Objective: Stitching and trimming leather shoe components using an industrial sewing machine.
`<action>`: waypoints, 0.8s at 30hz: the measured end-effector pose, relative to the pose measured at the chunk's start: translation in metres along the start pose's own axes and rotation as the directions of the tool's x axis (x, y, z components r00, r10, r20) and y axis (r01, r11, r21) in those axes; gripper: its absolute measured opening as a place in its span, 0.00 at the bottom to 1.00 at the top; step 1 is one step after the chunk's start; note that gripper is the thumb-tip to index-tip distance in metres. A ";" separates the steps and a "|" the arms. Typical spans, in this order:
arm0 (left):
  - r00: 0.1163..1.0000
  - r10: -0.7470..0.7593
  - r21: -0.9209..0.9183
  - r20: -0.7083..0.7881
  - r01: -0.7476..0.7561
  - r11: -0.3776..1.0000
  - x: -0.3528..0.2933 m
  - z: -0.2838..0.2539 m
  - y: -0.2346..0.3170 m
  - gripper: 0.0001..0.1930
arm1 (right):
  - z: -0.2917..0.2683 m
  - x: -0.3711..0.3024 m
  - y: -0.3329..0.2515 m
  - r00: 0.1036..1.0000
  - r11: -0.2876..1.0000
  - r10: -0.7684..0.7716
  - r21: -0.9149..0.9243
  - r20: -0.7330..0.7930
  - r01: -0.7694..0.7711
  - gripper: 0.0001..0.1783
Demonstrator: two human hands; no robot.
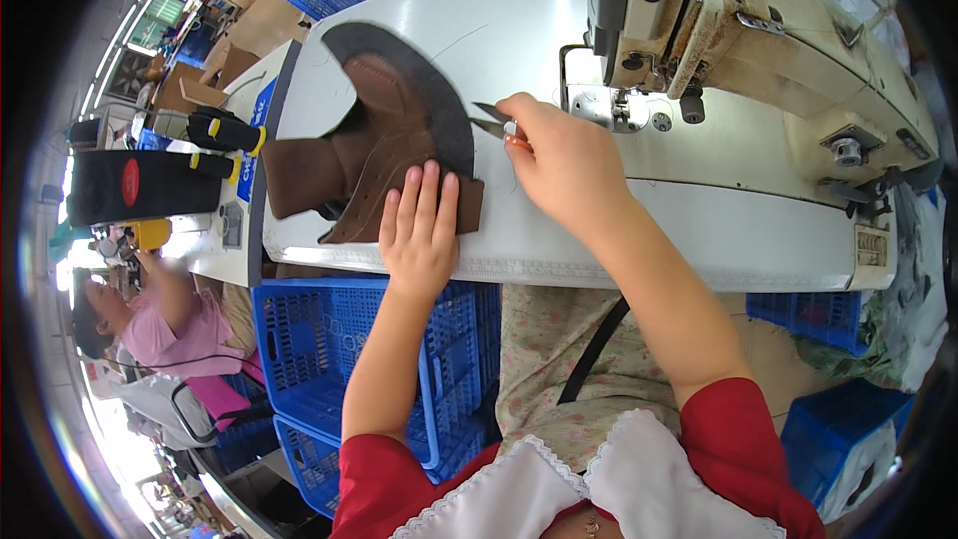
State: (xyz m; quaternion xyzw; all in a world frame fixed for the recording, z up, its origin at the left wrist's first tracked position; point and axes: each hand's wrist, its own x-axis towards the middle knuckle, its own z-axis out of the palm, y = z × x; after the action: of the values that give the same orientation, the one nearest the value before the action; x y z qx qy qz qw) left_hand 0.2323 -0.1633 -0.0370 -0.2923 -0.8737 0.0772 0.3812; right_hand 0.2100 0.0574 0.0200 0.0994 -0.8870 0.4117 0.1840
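From the head camera, the left hand [419,230] is lying flat, fingers spread, pressing the brown leather piece [384,145] onto the white surface [639,230]. The right hand [559,155] is closing its grip on small scissors [494,120], their blades pointing at the leather's dark edge, just beside the sewing machine [738,40]. Blue crates [319,349] are sitting below the surface.

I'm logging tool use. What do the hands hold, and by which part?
Right hand holds small thread snips by the handle end. Left hand holds nothing, pressing flat on the brown shoe upper.
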 end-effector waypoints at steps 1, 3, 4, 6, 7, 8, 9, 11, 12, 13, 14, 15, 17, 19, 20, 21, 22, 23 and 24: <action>1.000 0.019 0.003 0.007 -0.019 1.000 -0.005 0.000 -0.001 0.28 | -0.003 -0.001 -0.005 0.999 0.999 -0.020 -0.028 0.029 0.021 0.14; 0.997 0.055 -0.041 -0.060 -0.057 0.998 -0.017 -0.002 -0.001 0.28 | -0.007 -0.005 -0.012 0.999 0.998 -0.033 -0.046 0.023 0.034 0.13; 0.995 0.079 -0.046 -0.062 -0.082 0.996 -0.024 -0.003 -0.003 0.26 | -0.011 -0.006 -0.016 0.998 0.995 -0.056 -0.079 0.027 0.058 0.13; 0.989 0.073 -0.042 -0.128 -0.079 0.996 -0.042 -0.001 -0.007 0.23 | -0.020 -0.010 -0.029 0.998 0.996 -0.062 -0.055 0.034 0.064 0.13; 0.987 0.040 -0.064 -0.156 -0.051 0.997 -0.046 -0.003 -0.008 0.20 | -0.026 -0.013 -0.034 0.995 0.995 -0.084 -0.054 0.053 0.086 0.13; 0.980 0.036 -0.049 -0.195 -0.046 0.998 -0.049 -0.003 -0.009 0.21 | -0.030 -0.018 -0.037 0.994 0.993 -0.100 -0.051 0.053 0.103 0.14; 0.971 0.032 -0.032 -0.235 -0.040 0.999 -0.050 -0.004 -0.010 0.23 | -0.035 -0.022 -0.039 0.995 0.995 -0.090 -0.034 0.043 0.092 0.14; 0.973 0.042 -0.013 -0.228 -0.046 0.999 -0.055 -0.004 -0.014 0.24 | -0.039 -0.029 -0.042 0.980 0.989 -0.146 0.029 0.135 0.144 0.16; 0.969 0.032 -0.036 -0.245 -0.042 0.998 -0.055 -0.005 -0.014 0.25 | -0.039 -0.032 -0.042 0.970 0.982 -0.187 0.038 0.152 0.184 0.17; 0.965 0.021 -0.060 -0.262 -0.037 0.998 -0.056 -0.005 -0.014 0.25 | -0.039 -0.034 -0.045 0.971 0.982 -0.188 0.054 0.149 0.181 0.17; 0.964 0.033 -0.035 -0.262 -0.044 0.998 -0.059 -0.002 -0.015 0.26 | -0.039 -0.035 -0.047 0.963 0.979 -0.201 0.056 0.178 0.194 0.17; 0.961 0.039 -0.027 -0.274 -0.048 0.998 -0.064 0.002 -0.016 0.27 | -0.039 -0.036 -0.050 0.954 0.976 -0.216 0.053 0.206 0.209 0.17; 0.992 -0.010 -0.024 -0.125 0.007 1.000 -0.080 0.002 -0.015 0.28 | -0.040 -0.035 -0.053 0.951 0.972 -0.236 0.062 0.199 0.228 0.18; 0.997 -0.065 -0.062 -0.046 0.062 0.996 -0.115 0.013 -0.021 0.29 | -0.043 -0.035 -0.055 0.955 0.967 -0.255 0.070 0.151 0.246 0.20; 0.992 -0.120 -0.101 0.035 0.123 0.987 -0.135 0.020 -0.024 0.29 | -0.045 -0.034 -0.056 0.955 0.966 -0.257 0.072 0.150 0.249 0.20; 0.992 -0.120 -0.095 0.035 0.123 0.988 -0.157 0.024 -0.029 0.29 | -0.047 -0.034 -0.057 0.946 0.962 -0.274 0.071 0.173 0.266 0.21; 0.974 -0.164 -0.058 0.155 0.175 0.983 -0.179 0.027 -0.035 0.29 | -0.048 -0.033 -0.059 0.936 0.956 -0.292 0.073 0.196 0.283 0.22; 0.940 -0.210 -0.019 0.269 0.223 0.975 -0.194 0.030 -0.040 0.29 | -0.051 -0.032 -0.062 0.935 0.955 -0.296 0.076 0.194 0.286 0.22; 0.926 -0.221 -0.022 0.307 0.239 0.971 -0.191 0.031 -0.037 0.28 | -0.053 -0.032 -0.063 0.933 0.955 -0.294 0.092 0.209 0.280 0.22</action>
State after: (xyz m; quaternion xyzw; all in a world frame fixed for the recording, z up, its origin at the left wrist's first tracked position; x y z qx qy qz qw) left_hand 0.2965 -0.2997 -0.1638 -0.1838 -0.9518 0.0501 0.2404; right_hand 0.2726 0.0588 0.0818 0.2785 -0.8650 0.3933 0.1396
